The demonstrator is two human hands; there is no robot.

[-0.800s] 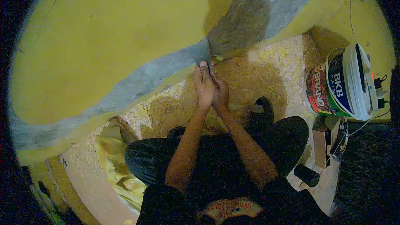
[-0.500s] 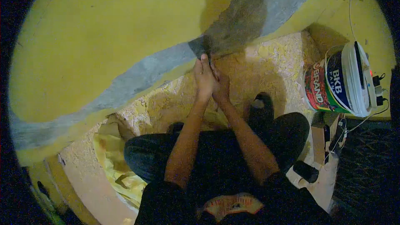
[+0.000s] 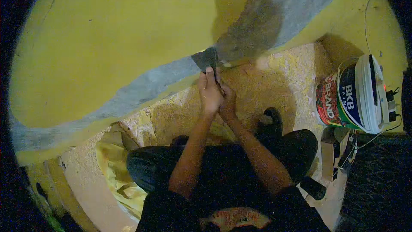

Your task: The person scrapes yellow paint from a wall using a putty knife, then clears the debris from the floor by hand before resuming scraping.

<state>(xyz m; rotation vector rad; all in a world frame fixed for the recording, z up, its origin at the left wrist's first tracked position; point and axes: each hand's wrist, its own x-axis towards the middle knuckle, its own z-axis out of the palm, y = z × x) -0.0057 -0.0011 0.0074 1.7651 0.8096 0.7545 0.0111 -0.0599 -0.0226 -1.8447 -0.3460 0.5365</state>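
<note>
A dark scraper (image 3: pixel 205 59) with a wide flat blade meets the lower edge of the yellow wall (image 3: pixel 116 38), over a bare grey strip (image 3: pixel 159 75) where the paint is gone. My left hand (image 3: pixel 210 96) is closed round its handle, thumb stretched up toward the blade. Pressed against it from the right, my right hand (image 3: pixel 228 101) is also closed on the handle. Most of the handle is hidden by my fingers. Paint flakes (image 3: pixel 283 62) litter the floor just below the wall.
On the right sits a paint bucket (image 3: pixel 349 96) with a power strip and plugs (image 3: pixel 390 105) by its lid. Cables trail down beside it. Crumpled yellow sheeting (image 3: pixel 113 159) lies left of my crossed legs. A dark object (image 3: pixel 313 187) rests near my right knee.
The whole view has shifted, so the scene sits lower in the picture. Both hands keep their hold on the scraper, and its blade stays at nearly the same spot on the wall.
</note>
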